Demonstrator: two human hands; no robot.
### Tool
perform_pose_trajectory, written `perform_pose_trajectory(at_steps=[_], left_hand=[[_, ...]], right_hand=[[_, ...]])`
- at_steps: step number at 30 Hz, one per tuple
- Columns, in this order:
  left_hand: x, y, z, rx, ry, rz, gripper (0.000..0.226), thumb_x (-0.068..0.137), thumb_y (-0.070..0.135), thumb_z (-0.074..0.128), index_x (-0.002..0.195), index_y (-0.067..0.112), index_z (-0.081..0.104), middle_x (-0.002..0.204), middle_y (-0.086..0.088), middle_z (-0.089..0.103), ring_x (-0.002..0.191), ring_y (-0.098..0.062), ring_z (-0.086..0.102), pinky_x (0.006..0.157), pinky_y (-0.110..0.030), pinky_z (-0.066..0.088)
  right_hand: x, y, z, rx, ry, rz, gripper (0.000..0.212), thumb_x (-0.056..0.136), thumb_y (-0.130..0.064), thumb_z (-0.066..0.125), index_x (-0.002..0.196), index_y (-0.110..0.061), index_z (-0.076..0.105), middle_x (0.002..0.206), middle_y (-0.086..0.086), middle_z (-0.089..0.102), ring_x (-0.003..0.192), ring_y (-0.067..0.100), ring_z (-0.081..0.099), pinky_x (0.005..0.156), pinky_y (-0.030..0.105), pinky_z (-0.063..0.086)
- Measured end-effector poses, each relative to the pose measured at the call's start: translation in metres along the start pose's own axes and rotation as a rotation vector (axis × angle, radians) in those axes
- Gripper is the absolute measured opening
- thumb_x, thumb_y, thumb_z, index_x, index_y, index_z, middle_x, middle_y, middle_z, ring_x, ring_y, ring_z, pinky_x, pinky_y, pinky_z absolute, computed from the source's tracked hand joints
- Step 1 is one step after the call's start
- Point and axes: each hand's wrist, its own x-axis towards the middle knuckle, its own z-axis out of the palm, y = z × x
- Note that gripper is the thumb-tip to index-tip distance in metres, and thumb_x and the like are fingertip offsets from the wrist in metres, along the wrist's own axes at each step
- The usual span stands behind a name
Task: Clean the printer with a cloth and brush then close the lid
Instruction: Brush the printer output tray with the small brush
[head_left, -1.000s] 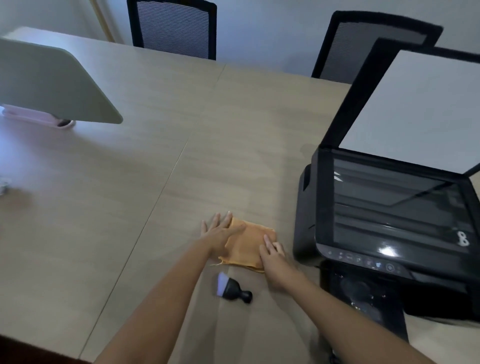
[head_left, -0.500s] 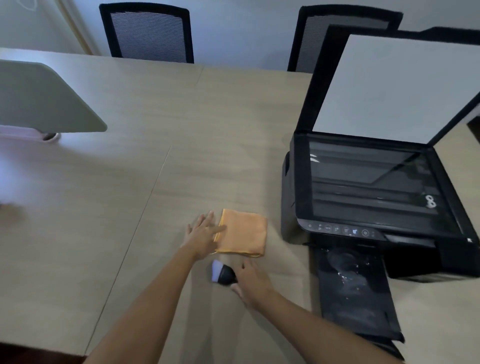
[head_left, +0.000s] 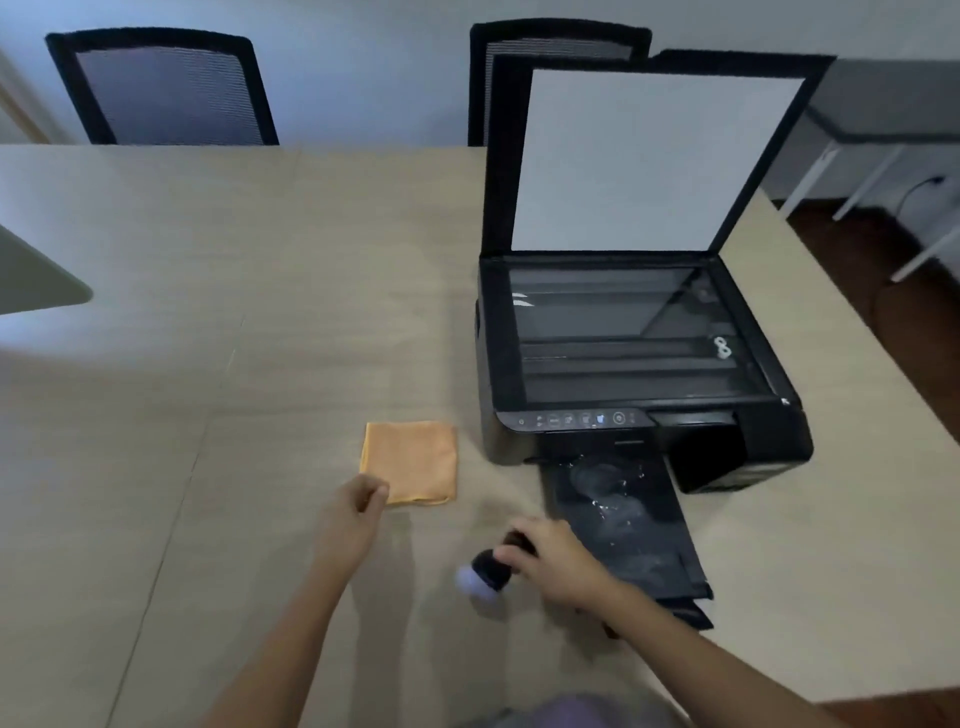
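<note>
A black printer (head_left: 613, 415) stands on the right of the table, its scanner lid (head_left: 649, 161) raised upright and the glass (head_left: 623, 332) exposed. Its dusty output tray (head_left: 623, 525) sticks out towards me. A folded orange cloth (head_left: 413, 460) lies flat to the left of the printer. My left hand (head_left: 353, 514) is loosely curled at the cloth's near left corner, holding nothing. My right hand (head_left: 556, 564) grips a small black brush (head_left: 485, 574) with pale bristles, lifted just above the table beside the tray.
The wooden table (head_left: 234, 338) stretches left. Two black mesh chairs (head_left: 166, 88) stand behind its far edge. A grey rounded panel (head_left: 36, 280) juts in at the left. The table's right edge falls away beyond the printer, with white furniture legs (head_left: 878, 187) on the floor.
Both hands have left the cloth. My right hand moved down to the brush, closed on it and carried it right towards the tray. My left hand drew back and curled.
</note>
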Motion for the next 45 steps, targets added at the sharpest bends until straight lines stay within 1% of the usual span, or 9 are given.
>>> perform_pose_trajectory(at_steps=[6, 9, 16, 21, 24, 29, 35, 40, 45], left_hand=[[-0.074, 0.036, 0.104, -0.203, -0.518, -0.346, 0.028, 0.102, 0.028, 0.037, 0.095, 0.018, 0.063, 0.085, 0.001, 0.066, 0.076, -0.011, 0.062, 0.058, -0.011, 0.048], [-0.093, 0.054, 0.143, -0.269, -0.674, -0.440, 0.033, 0.103, 0.035, 0.030, 0.111, 0.020, 0.059, 0.100, -0.003, 0.068, 0.092, -0.019, 0.066, 0.073, -0.027, 0.047], [-0.107, 0.063, 0.172, -0.276, -0.603, -0.437, 0.012, 0.099, 0.008, 0.045, 0.091, 0.014, 0.051, 0.077, -0.010, 0.057, 0.056, -0.013, 0.051, 0.053, -0.024, 0.044], [-0.108, 0.065, 0.176, -0.235, -0.632, -0.411, 0.028, 0.100, 0.003, 0.039, 0.076, 0.018, 0.039, 0.056, 0.002, 0.048, 0.033, -0.001, 0.045, 0.043, -0.021, 0.047], [-0.110, 0.068, 0.177, -0.181, -0.635, -0.376, 0.028, 0.101, 0.004, 0.036, 0.076, 0.019, 0.037, 0.057, 0.003, 0.046, 0.032, 0.004, 0.046, 0.042, -0.017, 0.047], [-0.109, 0.067, 0.178, -0.169, -0.627, -0.384, 0.026, 0.100, 0.006, 0.037, 0.077, 0.019, 0.037, 0.051, 0.006, 0.044, 0.033, 0.001, 0.042, 0.056, -0.028, 0.047], [-0.108, 0.066, 0.177, -0.165, -0.600, -0.334, 0.029, 0.097, 0.002, 0.041, 0.073, 0.018, 0.037, 0.049, 0.010, 0.039, 0.044, -0.005, 0.034, 0.053, -0.025, 0.037], [-0.110, 0.068, 0.177, -0.150, -0.599, -0.321, 0.027, 0.098, 0.003, 0.039, 0.075, 0.017, 0.039, 0.058, 0.003, 0.041, 0.042, -0.003, 0.038, 0.050, -0.021, 0.037], [-0.112, 0.067, 0.175, -0.171, -0.592, -0.300, 0.024, 0.098, 0.001, 0.039, 0.078, 0.015, 0.041, 0.061, 0.002, 0.043, 0.042, 0.001, 0.041, 0.049, -0.019, 0.041]], right_hand=[[-0.071, 0.078, -0.070, 0.093, 0.540, 0.278, 0.019, 0.085, -0.022, 0.067, 0.067, -0.022, 0.064, 0.056, -0.002, 0.068, 0.056, 0.004, 0.061, 0.055, 0.011, 0.040], [-0.070, 0.081, -0.050, -0.008, 0.380, 0.255, 0.014, 0.083, -0.026, 0.069, 0.070, -0.019, 0.066, 0.064, -0.001, 0.071, 0.064, 0.008, 0.065, 0.064, 0.021, 0.047], [-0.112, 0.130, -0.081, -0.410, 0.460, 0.501, 0.027, 0.088, -0.020, 0.057, 0.073, -0.011, 0.036, 0.067, 0.018, 0.061, 0.071, 0.038, 0.060, 0.053, 0.034, 0.031], [-0.097, 0.083, -0.062, -0.167, 0.401, 0.227, 0.020, 0.083, -0.029, 0.062, 0.072, -0.015, 0.051, 0.067, 0.009, 0.065, 0.069, 0.033, 0.058, 0.060, 0.035, 0.039], [-0.082, 0.079, -0.037, -0.256, 0.137, 0.215, 0.015, 0.085, -0.029, 0.056, 0.077, -0.018, 0.051, 0.087, 0.013, 0.068, 0.083, 0.032, 0.057, 0.067, 0.034, 0.038], [-0.110, 0.132, -0.106, -0.496, 0.309, 0.509, 0.008, 0.078, -0.016, 0.055, 0.076, -0.011, 0.049, 0.076, 0.015, 0.062, 0.076, 0.038, 0.062, 0.056, 0.031, 0.038], [-0.085, 0.089, -0.055, -0.195, 0.202, 0.150, 0.014, 0.083, -0.032, 0.060, 0.082, -0.020, 0.053, 0.078, 0.007, 0.068, 0.077, 0.031, 0.061, 0.063, 0.035, 0.042], [-0.103, 0.128, -0.086, -0.452, 0.396, 0.413, 0.018, 0.090, -0.024, 0.055, 0.081, -0.014, 0.043, 0.078, 0.017, 0.069, 0.075, 0.038, 0.064, 0.055, 0.034, 0.033], [-0.074, 0.080, -0.068, -0.367, 0.430, -0.027, 0.021, 0.085, -0.030, 0.062, 0.079, -0.018, 0.046, 0.064, 0.005, 0.065, 0.060, 0.031, 0.061, 0.047, 0.029, 0.035]])
